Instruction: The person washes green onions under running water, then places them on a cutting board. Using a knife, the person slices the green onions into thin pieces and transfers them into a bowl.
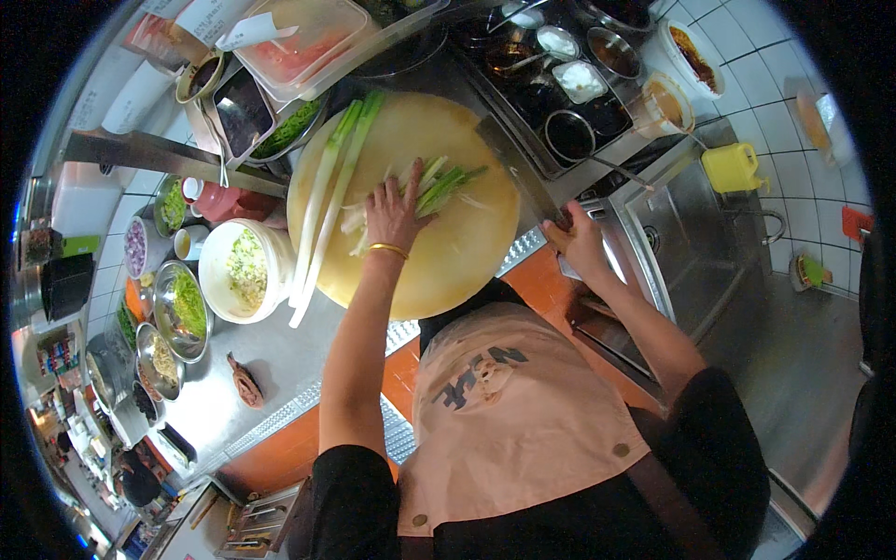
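My left hand (393,215) lies spread over a heap of cut leek or scallion strips (442,190) on a round cutting board (448,280). Green ends stick out to the right of its fingers, pale pieces to the left. The palm hides the middle of the heap. Two long whole stalks (327,185) rest along the board's left side, their white ends reaching past its edge. At the right rim, my right hand (575,236) grips the handle of a cleaver (518,168). Its broad blade slants up and left over the board's edge, apart from the strips.
A white bucket of chopped scallion (210,280) stands left of the board, near steel bowls of shredded vegetables (165,297). Something brown (245,381) lies on the steel counter. Seasoning containers (579,80) fill a tray at upper right. A sink (672,210) with a yellow jug (731,168) is beyond.
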The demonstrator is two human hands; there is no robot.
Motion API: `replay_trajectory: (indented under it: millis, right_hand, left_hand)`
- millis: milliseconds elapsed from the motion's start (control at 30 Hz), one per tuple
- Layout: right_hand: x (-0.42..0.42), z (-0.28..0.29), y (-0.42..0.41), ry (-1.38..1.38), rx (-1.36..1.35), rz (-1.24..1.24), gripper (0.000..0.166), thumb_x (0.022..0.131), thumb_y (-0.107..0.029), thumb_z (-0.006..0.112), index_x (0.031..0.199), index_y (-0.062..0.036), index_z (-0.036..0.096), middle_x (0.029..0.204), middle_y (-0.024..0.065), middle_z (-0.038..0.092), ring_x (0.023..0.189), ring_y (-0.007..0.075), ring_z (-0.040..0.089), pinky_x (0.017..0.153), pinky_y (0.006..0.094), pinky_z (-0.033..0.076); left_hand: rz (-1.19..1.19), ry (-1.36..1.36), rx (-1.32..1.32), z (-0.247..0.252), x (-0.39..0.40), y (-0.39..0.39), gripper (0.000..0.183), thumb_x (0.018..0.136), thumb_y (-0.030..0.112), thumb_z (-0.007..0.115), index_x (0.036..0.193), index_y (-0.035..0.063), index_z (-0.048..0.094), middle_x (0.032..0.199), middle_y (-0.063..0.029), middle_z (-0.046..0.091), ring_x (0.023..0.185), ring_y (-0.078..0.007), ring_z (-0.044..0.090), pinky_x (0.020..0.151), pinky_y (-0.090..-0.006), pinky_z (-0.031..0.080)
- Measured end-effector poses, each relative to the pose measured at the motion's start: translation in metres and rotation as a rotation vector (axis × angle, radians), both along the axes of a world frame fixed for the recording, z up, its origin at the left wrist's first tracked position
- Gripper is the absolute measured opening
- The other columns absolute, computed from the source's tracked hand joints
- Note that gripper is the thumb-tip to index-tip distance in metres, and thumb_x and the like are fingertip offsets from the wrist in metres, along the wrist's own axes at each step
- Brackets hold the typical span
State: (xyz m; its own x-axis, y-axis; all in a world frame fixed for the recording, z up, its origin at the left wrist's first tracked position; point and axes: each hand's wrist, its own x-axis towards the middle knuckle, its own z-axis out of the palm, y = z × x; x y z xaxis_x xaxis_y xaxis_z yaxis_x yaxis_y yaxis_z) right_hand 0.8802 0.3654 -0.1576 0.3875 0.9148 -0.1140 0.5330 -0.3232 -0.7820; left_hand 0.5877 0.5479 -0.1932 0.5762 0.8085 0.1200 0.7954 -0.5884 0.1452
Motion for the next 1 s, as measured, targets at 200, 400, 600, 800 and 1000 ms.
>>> replay_trajectory:
  millis: [200, 400, 600, 800, 1000]
  right_hand:
    - [-0.022, 0.025, 0.060, -0.305, 0.011, 0.115, 0.027, 0.088, -0.020, 0.070, 0.103, 0.0004, 0.061, 0.079, 0.0194, 0.068, 0.069, 0.0339, 0.067, 0.063, 0.0416, 0.051]
    - [-0.068, 0.012, 0.072, -0.321, -0.051, 0.222, 0.021, 0.088, -0.021, 0.063, 0.101, -0.0053, 0.062, 0.086, 0.0214, 0.069, 0.081, 0.0437, 0.066, 0.070, 0.0528, 0.051]
    - [-0.099, 0.033, 0.066, -0.239, -0.133, 0.290, 0.021, 0.088, -0.023, 0.065, 0.096, -0.0033, 0.063, 0.084, 0.0205, 0.068, 0.080, 0.0429, 0.065, 0.069, 0.0504, 0.050]
    - [-0.082, 0.039, 0.087, -0.284, -0.106, 0.286, 0.020, 0.088, -0.022, 0.064, 0.097, -0.0042, 0.064, 0.084, 0.0217, 0.068, 0.080, 0.0426, 0.066, 0.070, 0.0513, 0.050]
    - [-0.093, 0.018, 0.073, -0.379, -0.049, 0.491, 0.017, 0.084, -0.017, 0.062, 0.096, -0.0051, 0.063, 0.083, 0.0205, 0.069, 0.079, 0.0408, 0.067, 0.071, 0.0520, 0.051]
  left_hand:
    - [0.400, -0.030, -0.133, 0.018, 0.013, -0.051, 0.123, 0.063, 0.048, 0.087, 0.157, 0.0080, 0.019, 0.127, -0.0161, 0.055, 0.112, -0.0330, 0.056, 0.088, -0.0475, 0.047]
    - [0.402, -0.031, -0.150, 0.020, 0.007, -0.068, 0.127, 0.061, 0.058, 0.085, 0.157, 0.0088, 0.018, 0.152, -0.0244, 0.037, 0.140, -0.0411, 0.036, 0.112, -0.0581, 0.030]
    - [0.392, 0.010, -0.190, 0.032, 0.000, -0.080, 0.129, 0.059, 0.058, 0.086, 0.157, 0.0084, 0.018, 0.160, -0.0244, 0.021, 0.147, -0.0431, 0.023, 0.116, -0.0602, 0.023]
    - [0.403, -0.022, -0.180, 0.032, -0.002, -0.086, 0.128, 0.059, 0.058, 0.086, 0.156, 0.0068, 0.020, 0.161, -0.0252, 0.018, 0.148, -0.0437, 0.019, 0.117, -0.0593, 0.021]
    - [0.405, 0.007, -0.156, 0.025, -0.001, -0.083, 0.128, 0.060, 0.060, 0.085, 0.155, 0.0033, 0.020, 0.161, -0.0248, 0.018, 0.148, -0.0441, 0.019, 0.117, -0.0592, 0.021]
